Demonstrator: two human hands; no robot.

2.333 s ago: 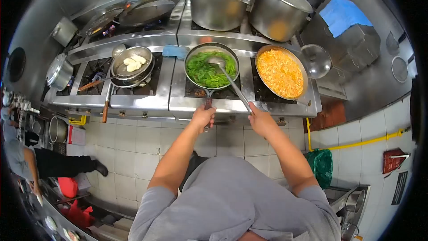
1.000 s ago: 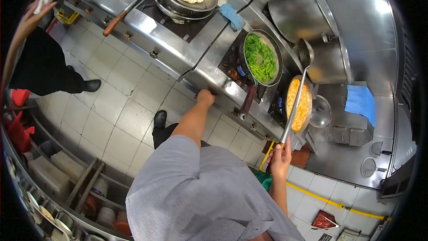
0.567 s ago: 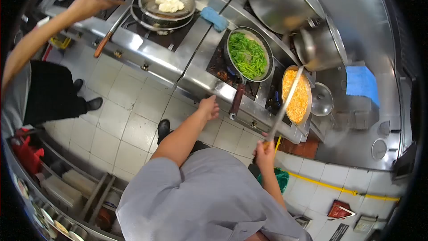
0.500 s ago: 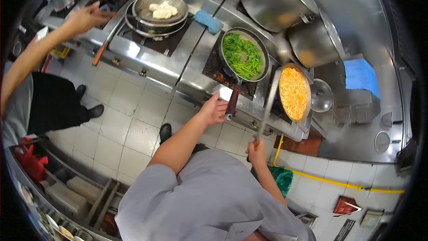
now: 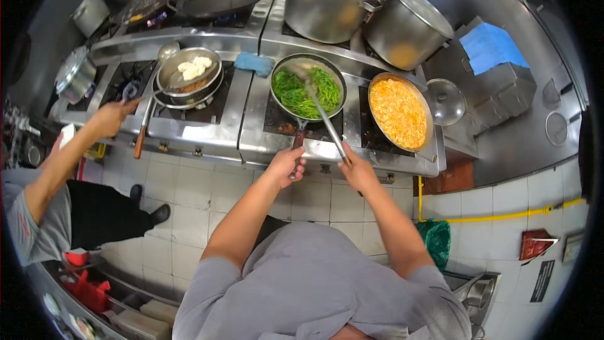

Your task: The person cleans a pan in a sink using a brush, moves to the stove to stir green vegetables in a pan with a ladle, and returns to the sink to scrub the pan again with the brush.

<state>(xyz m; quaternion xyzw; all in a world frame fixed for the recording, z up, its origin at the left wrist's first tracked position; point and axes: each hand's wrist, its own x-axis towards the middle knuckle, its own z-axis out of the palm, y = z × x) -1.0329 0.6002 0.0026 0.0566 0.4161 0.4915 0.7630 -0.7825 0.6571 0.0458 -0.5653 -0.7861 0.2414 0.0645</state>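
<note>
Left hand (image 5: 286,162) grips the round steel pan of green vegetables (image 5: 307,93) by its handle; right hand (image 5: 356,167) grips the long steel ladle (image 5: 321,113), bowl apparently among bright, part-cooked greens.

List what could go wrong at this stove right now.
The left hand grips the handle of the pan of greens while the right hand works a long ladle in it; a hard push might flick hot greens out. The pan of orange food sits close beside, so a swing of the ladle could knock it. A co-worker's hand reaches over the next burner, so elbows may clash.
</note>
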